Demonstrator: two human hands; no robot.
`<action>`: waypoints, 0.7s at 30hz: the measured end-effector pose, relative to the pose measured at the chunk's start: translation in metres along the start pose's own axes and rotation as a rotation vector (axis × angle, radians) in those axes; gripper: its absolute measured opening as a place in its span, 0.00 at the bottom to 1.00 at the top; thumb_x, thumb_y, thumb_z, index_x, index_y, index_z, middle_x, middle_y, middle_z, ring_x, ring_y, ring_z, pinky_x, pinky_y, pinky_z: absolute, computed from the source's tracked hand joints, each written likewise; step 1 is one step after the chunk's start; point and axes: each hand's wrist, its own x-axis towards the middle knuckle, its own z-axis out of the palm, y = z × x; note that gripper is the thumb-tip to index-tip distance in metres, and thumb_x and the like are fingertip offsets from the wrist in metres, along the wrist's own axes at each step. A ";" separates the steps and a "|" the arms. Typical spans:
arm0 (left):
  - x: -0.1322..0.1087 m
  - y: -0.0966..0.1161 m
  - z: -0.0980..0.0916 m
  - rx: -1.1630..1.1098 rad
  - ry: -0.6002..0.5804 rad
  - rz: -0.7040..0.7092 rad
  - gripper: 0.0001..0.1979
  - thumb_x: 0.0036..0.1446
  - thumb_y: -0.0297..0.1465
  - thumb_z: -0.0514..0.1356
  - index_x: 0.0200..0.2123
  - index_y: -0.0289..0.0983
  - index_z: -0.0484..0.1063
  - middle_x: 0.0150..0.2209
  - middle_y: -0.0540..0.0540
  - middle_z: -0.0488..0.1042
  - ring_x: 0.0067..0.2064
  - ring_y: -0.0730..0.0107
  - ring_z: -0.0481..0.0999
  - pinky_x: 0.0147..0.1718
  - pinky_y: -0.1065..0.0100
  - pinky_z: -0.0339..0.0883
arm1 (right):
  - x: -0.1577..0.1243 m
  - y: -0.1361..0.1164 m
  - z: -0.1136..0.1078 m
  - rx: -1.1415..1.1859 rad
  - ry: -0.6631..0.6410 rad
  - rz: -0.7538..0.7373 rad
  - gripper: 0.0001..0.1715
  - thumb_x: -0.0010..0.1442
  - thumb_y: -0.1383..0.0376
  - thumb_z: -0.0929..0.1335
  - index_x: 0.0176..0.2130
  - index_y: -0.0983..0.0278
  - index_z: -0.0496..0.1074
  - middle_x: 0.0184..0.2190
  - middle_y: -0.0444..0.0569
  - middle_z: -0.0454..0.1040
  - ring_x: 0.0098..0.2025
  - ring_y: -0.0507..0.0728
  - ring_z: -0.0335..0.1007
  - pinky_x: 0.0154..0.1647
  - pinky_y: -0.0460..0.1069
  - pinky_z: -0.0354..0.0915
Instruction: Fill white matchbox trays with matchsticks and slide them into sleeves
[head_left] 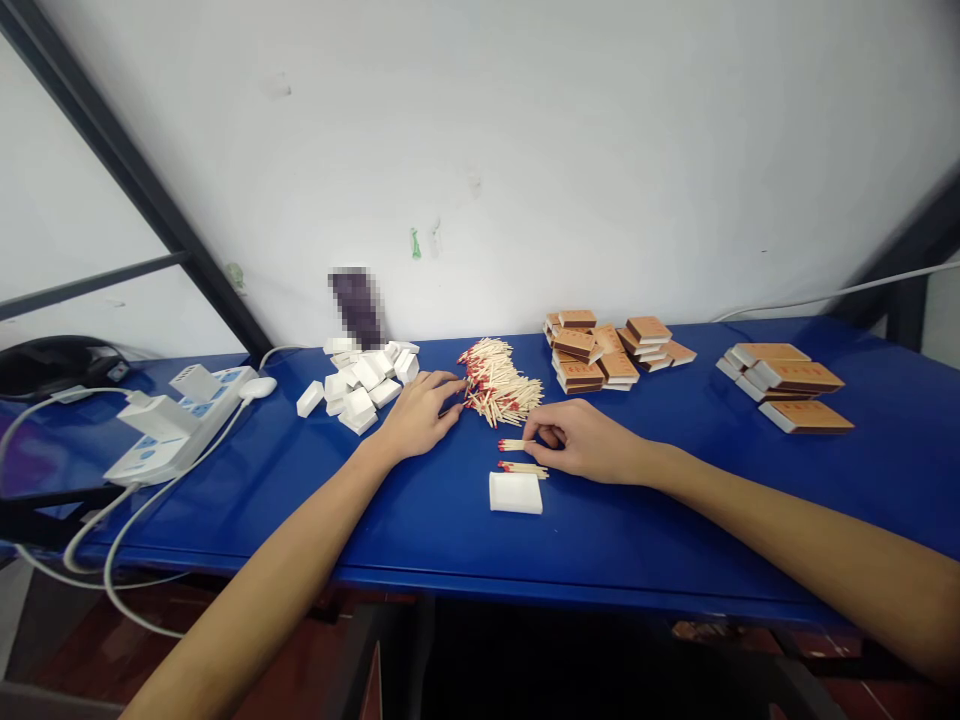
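A heap of red-tipped matches lies at the middle of the blue table. My left hand rests flat beside the heap, fingers stretched toward its left edge. My right hand is pinched on a few matches lying in front of the heap. A second small bundle of matches lies just below them. A white inner matchbox tray sits on the table in front of both bundles.
A pile of white trays lies left of my left hand. Stacks of brown matchbox sleeves stand behind, more brown sleeves at the right. A white power strip with cables sits at the far left near the edge.
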 end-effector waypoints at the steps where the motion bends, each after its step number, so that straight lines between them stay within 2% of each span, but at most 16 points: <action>1: 0.000 0.000 0.000 -0.007 -0.011 0.008 0.20 0.66 0.34 0.51 0.59 0.36 0.68 0.57 0.40 0.69 0.56 0.56 0.68 0.56 0.53 0.63 | 0.000 0.000 0.000 0.000 -0.001 0.000 0.08 0.59 0.64 0.67 0.30 0.64 0.74 0.19 0.39 0.61 0.21 0.49 0.56 0.26 0.46 0.52; 21: 0.001 0.001 0.000 -0.034 -0.067 -0.015 0.19 0.66 0.33 0.50 0.57 0.37 0.70 0.58 0.41 0.71 0.59 0.57 0.69 0.58 0.53 0.63 | 0.001 0.001 0.001 0.001 -0.005 -0.010 0.08 0.59 0.64 0.66 0.31 0.64 0.73 0.18 0.38 0.60 0.21 0.49 0.56 0.27 0.46 0.52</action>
